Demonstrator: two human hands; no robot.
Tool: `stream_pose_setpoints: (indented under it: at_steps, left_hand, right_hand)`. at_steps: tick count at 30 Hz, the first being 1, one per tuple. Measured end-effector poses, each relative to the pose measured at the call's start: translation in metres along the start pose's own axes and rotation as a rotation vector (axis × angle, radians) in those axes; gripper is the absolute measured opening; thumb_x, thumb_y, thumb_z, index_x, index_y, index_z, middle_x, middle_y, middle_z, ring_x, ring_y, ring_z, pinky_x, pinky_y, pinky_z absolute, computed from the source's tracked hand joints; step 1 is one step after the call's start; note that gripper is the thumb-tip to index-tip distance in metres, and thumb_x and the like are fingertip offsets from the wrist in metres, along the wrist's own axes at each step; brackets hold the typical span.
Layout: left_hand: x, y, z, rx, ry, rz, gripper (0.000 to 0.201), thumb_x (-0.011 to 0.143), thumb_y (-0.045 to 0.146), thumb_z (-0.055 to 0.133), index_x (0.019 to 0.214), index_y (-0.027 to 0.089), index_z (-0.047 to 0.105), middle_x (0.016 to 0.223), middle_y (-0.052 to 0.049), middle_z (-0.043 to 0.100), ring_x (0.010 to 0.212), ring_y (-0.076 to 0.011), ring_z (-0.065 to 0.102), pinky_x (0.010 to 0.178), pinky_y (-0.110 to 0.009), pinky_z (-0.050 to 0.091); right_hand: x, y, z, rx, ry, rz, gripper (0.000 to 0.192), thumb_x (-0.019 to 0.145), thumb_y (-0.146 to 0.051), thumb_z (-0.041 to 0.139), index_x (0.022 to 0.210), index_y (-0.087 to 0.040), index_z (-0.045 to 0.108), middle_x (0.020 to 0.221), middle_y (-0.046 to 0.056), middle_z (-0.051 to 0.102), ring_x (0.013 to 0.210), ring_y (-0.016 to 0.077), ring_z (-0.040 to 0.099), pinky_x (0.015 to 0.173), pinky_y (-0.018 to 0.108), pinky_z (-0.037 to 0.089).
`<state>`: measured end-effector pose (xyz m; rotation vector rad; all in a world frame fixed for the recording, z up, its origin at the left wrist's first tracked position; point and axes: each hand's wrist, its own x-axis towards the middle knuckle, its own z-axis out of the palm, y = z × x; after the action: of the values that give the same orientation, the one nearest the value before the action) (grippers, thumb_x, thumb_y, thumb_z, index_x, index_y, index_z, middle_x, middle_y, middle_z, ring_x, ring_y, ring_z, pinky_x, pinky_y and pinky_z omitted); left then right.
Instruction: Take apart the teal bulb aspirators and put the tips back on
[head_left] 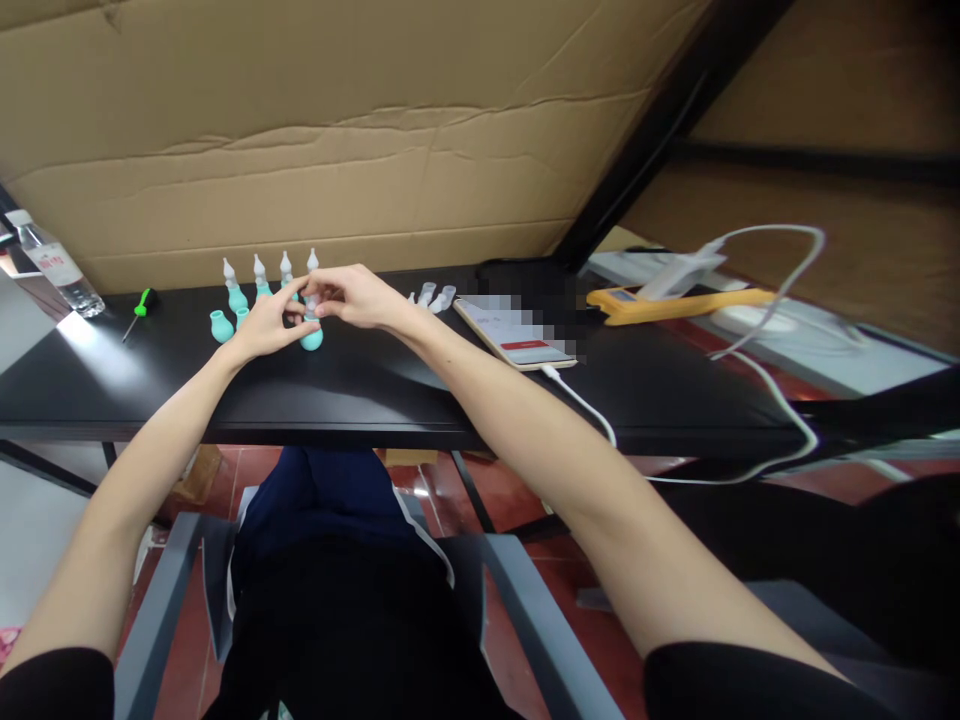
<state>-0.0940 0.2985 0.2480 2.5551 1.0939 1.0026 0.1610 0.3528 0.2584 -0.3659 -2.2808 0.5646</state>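
Fingers (300, 300) of both hands met over a small teal bulb (312, 338) that stood on the black table (375, 380). From the head camera, the left hand (266, 325) was curled, with its thumb and pointing finger pinched close at the bulb's clear tip. The right hand (356, 297) reached across from the other side, and its fingertips pinched the same little tip from above. The bulb sat near the far edge of the table, just in front of a row of finished bulbs with white tips (259, 280). Two bare teal bulbs (222, 326) lay just left of the left hand. Some loose clear tips (435, 296) lay just right of the right hand. A phone (517, 335) with a white cable lay further right. A green screwdriver (139, 308) and a water bottle (56, 265) were at the far left. Brown cardboard (337, 130) stood behind the table.
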Motion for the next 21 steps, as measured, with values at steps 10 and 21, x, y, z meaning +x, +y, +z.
stream_pose_setpoints:
  at_steps: [10,21]
  left_hand:
    - [0.0002,0.0043,0.0005,-0.016,0.012,0.008,0.089,0.098,0.092,0.085,0.152,0.022,0.074,0.096,-0.007,0.091,0.089,-0.0307,0.090,0.097,-0.046,0.074]
    - [-0.0007,0.0059,-0.0015,-0.011,0.029,0.044,0.079,0.101,0.081,0.086,0.149,0.019,0.075,0.104,-0.009,0.093,0.093,-0.0290,0.091,0.097,-0.043,0.074]
  right_hand:
    - [0.0014,-0.0057,-0.0001,-0.086,-0.013,-0.105,0.017,0.088,-0.017,0.069,0.102,-0.024,0.074,0.095,0.003,0.078,0.086,0.0234,0.067,0.087,0.037,0.055]
    - [0.0002,-0.0113,0.0017,-0.159,-0.030,-0.192,0.023,0.089,-0.010,0.068,0.105,-0.022,0.079,0.108,0.009,0.084,0.098,0.0272,0.076,0.094,0.039,0.058]
